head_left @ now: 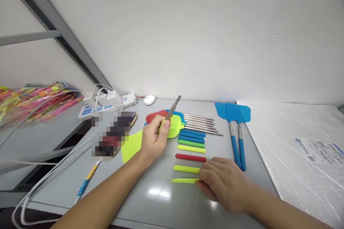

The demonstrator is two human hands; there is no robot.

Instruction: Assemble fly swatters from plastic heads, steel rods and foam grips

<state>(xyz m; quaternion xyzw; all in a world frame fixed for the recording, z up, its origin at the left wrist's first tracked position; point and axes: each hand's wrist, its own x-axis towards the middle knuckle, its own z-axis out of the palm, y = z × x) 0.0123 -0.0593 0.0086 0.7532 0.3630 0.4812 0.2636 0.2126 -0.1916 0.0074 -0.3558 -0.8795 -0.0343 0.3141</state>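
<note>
In my left hand (157, 136) is a fly swatter; its metal rod (174, 107) points up and away, and its yellow-green mesh head (132, 146) sticks out to the left behind the wrist. My right hand (224, 182) is low over the table, its fingers closed around the right end of a yellow-green handle sleeve (184, 180). Just above that, another yellow-green sleeve (186, 169) has its right end hidden by the fingers. A red sleeve (190, 157), a yellow one (191, 149), a green one (191, 143) and several blue sleeves (192, 136) lie in a column.
Behind them, red (156, 115) and yellow-green (176, 126) swatter heads are stacked, with metal rods (201, 122) pointing right. Two blue-handled swatters (236, 139) lie farther right, beside a wrapped white package (292, 150). Leftward are a pixelated object (113, 134), power strips (107, 105) and cables.
</note>
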